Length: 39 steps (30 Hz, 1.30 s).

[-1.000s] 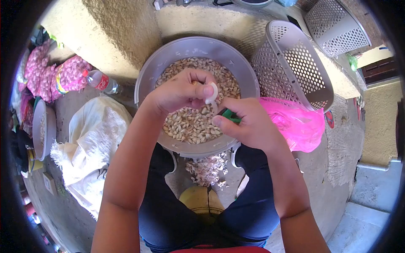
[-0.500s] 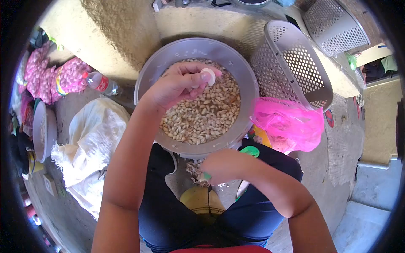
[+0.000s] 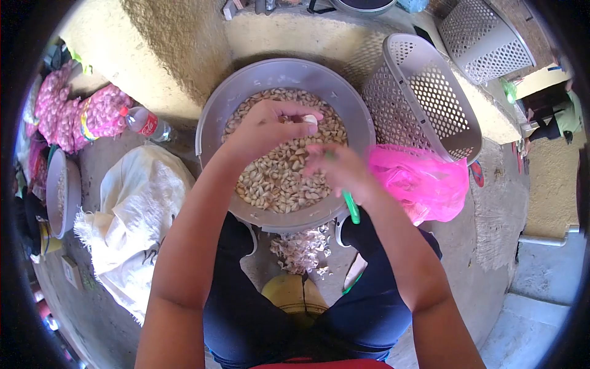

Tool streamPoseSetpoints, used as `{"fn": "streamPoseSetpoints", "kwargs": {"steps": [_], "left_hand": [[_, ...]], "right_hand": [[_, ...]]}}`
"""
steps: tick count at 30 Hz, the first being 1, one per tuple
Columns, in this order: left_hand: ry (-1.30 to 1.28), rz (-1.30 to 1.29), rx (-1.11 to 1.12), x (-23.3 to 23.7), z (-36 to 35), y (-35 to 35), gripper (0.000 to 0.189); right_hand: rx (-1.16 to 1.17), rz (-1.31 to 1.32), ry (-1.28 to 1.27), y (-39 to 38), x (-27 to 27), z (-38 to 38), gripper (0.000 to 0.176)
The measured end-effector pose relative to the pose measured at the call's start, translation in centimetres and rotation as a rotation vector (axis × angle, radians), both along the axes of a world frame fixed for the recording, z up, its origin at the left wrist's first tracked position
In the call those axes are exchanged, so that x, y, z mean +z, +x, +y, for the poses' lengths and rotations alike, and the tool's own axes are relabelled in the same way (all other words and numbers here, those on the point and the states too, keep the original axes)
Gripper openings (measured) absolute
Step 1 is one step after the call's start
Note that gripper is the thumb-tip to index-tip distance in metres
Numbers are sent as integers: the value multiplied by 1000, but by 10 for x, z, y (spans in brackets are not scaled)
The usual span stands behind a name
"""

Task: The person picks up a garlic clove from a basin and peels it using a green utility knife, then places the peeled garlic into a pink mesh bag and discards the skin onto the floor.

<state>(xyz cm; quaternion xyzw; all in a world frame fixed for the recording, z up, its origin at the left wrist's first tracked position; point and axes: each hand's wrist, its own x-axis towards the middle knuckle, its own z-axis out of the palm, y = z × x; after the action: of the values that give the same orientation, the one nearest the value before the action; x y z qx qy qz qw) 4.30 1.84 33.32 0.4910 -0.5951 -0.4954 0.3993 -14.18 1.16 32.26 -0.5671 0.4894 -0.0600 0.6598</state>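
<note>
A large grey basin (image 3: 286,218) holds many pale cloves that look like garlic (image 3: 279,184). Above it, my left hand (image 3: 270,128) pinches one white clove (image 3: 310,119) between thumb and fingertips. Just to the right and lower, my right hand (image 3: 338,167), a little blurred, is closed round a green-handled tool (image 3: 352,209) whose handle end sticks out below the palm. The tool's blade is not clear. Thin peelings (image 3: 301,249) lie in a heap on the floor between my legs, below the basin.
A pink plastic bag (image 3: 421,181) and a perforated grey basket (image 3: 430,98) are on the right. On the left are a white sack (image 3: 138,203), a bottle (image 3: 149,123) and net bags of pink bulbs (image 3: 106,112). A person (image 3: 568,114) is partly visible at the far right.
My right hand has moved up from beside the peelings to over the basin, near my left hand, with the green-handled tool. The heap of peelings is now uncovered.
</note>
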Motion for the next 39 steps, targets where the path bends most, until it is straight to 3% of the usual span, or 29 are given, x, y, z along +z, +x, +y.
{"fn": "streamPoseSetpoints", "kwargs": {"steps": [3, 5, 9, 11, 14, 20, 21, 24, 26, 28, 30, 33, 36, 39], "left_hand": [[-37, 35, -29, -13, -2, -5, 30], [18, 103, -52, -8, 4, -14, 28], [-142, -160, -93, -12, 5, -21, 19], [-161, -209, -88, -13, 8, -26, 12], [-71, -333, -221, -12, 6, -23, 17], [-371, -406, -170, -21, 8, -28, 23], [-305, -369, -132, -18, 9, -28, 24], [-103, -229, -35, -14, 10, -26, 27], [45, -95, 4, -19, 7, -22, 26], [300, 91, -19, -15, 6, -19, 27], [452, 241, -23, -11, 5, -17, 27], [526, 417, -13, -10, 4, -19, 27], [576, 610, -49, -12, -1, -21, 27], [579, 736, -93, -20, -4, -19, 26]], "right_hand": [[-340, -721, 443, -11, 16, -12, 41], [-312, -607, 350, -14, 13, -14, 35], [-254, -382, 204, -16, -1, -14, 27], [-217, -388, 265, -19, -2, -17, 27], [-155, -371, 371, -21, 0, -15, 26], [-152, -293, 309, -22, -6, -18, 20], [-164, -271, 316, -23, -5, -20, 18], [-13, 135, 57, -33, 7, -28, 18], [-83, 180, -90, -47, 27, -39, 17], [-474, -162, -185, -72, 36, -55, 19], [-765, -686, -227, -113, 24, -88, 21], [-1108, -808, 106, -137, 9, -99, 24], [-970, -597, 96, -111, 8, -89, 25], [-543, -398, -253, -63, 25, -59, 26]]}}
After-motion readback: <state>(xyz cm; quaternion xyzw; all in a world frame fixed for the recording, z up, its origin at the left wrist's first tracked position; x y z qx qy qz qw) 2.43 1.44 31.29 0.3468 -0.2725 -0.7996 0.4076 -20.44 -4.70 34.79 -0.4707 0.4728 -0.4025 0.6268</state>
